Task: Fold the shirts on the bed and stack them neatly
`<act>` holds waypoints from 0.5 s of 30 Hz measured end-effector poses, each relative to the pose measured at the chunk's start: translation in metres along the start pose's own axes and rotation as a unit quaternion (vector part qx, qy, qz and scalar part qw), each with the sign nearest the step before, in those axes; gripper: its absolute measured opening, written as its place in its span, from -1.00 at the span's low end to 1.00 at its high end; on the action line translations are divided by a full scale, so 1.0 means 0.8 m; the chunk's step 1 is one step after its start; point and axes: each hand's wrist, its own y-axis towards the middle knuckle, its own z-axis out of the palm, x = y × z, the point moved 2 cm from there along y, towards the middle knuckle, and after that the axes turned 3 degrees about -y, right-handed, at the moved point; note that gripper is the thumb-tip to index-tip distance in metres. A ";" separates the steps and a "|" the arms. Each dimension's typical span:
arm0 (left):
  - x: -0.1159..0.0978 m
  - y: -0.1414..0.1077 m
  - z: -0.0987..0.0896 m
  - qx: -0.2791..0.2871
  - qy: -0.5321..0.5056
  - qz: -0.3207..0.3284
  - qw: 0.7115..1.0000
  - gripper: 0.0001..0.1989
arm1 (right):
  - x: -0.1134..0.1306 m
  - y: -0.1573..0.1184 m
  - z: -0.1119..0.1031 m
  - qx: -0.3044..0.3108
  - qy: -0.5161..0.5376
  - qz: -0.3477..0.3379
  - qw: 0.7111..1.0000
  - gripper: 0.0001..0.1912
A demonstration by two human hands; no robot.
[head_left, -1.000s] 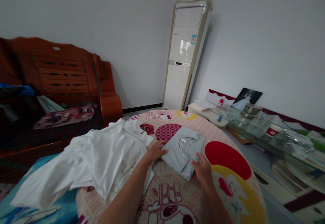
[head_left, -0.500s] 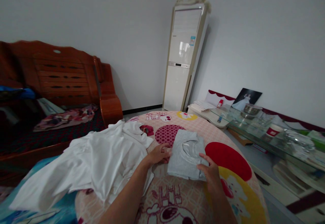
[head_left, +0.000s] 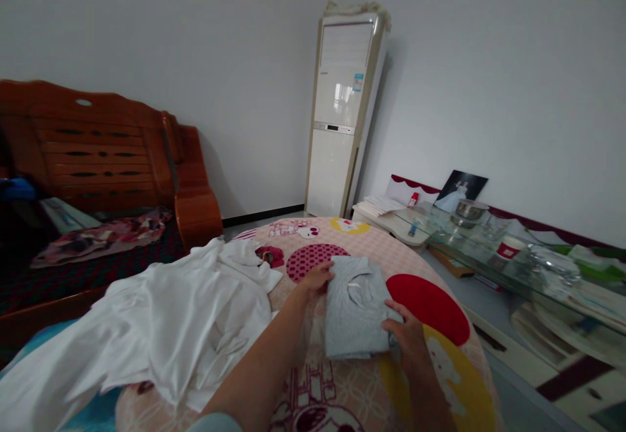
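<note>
A folded grey T-shirt (head_left: 356, 324) lies over the patterned round tablecloth (head_left: 313, 347), its neckline facing up. At its upper left corner, my left hand (head_left: 317, 278) is closed on the edge of the fabric. My right hand (head_left: 405, 329) pinches the right edge, thumb and fingers over the cloth. Whether the shirt rests fully on the table or is slightly raised, I cannot tell. Left of my left arm, a rumpled white garment (head_left: 180, 314) spreads across the table and hangs over its left side.
A small dark red item (head_left: 270, 256) sits behind the white garment. To the right runs a glass-topped cabinet (head_left: 469, 256) with a red and white cup (head_left: 509, 247) and metal bowls. A wooden sofa (head_left: 107, 158) stands left, a tall air conditioner (head_left: 337, 119) at the back.
My left hand has moved up along the grey T-shirt's left side and now grips its upper left corner. The right hand stays on the right edge. The view has turned slightly right.
</note>
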 end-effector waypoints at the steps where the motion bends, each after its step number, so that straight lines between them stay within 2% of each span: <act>1: 0.001 0.006 0.006 0.022 -0.027 -0.021 0.999 -0.35 | -0.001 0.003 -0.008 -0.015 -0.001 -0.005 1.000 -0.37; 4: 0.004 0.022 0.026 0.080 -0.035 -0.047 0.995 -0.24 | -0.004 0.015 -0.037 -0.074 -0.025 -0.024 0.997 -0.40; 6: 0.000 0.034 0.041 0.083 0.002 -0.021 0.996 -0.23 | -0.005 0.027 -0.056 -0.108 -0.059 -0.032 0.992 -0.41; 10: -0.035 0.057 0.083 0.067 0.105 0.105 0.987 -0.23 | 0.007 0.054 -0.087 -0.199 -0.151 -0.064 0.966 -0.47; 15: -0.096 0.093 0.153 0.053 0.190 0.276 0.941 -0.21 | 0.025 0.090 -0.112 -0.347 -0.195 -0.120 0.909 -0.51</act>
